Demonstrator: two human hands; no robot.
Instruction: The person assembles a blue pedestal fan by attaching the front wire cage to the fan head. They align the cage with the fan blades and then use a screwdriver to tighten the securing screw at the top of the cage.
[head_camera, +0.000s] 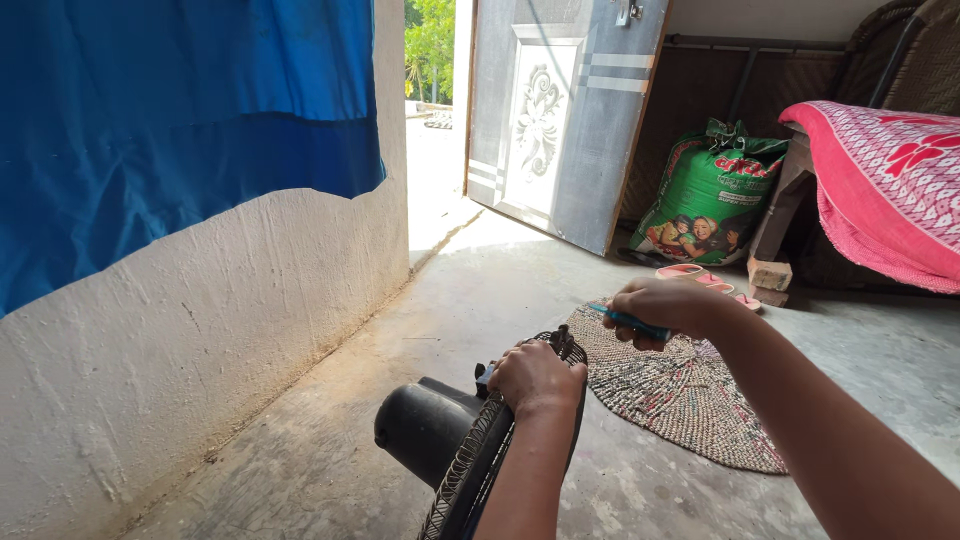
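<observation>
I see a black fan (455, 440) with a wire grille, left hand (535, 377) clamped on its rim; just right of it, right hand (665, 305) fist-grips a blue-handled tool (630, 321).

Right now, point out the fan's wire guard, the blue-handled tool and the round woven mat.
wire guard (465, 470), head view, on the grille rim below the left hand.
blue-handled tool (632, 321), head view, on the handle.
round woven mat (680, 395), head view, on its middle.
</observation>
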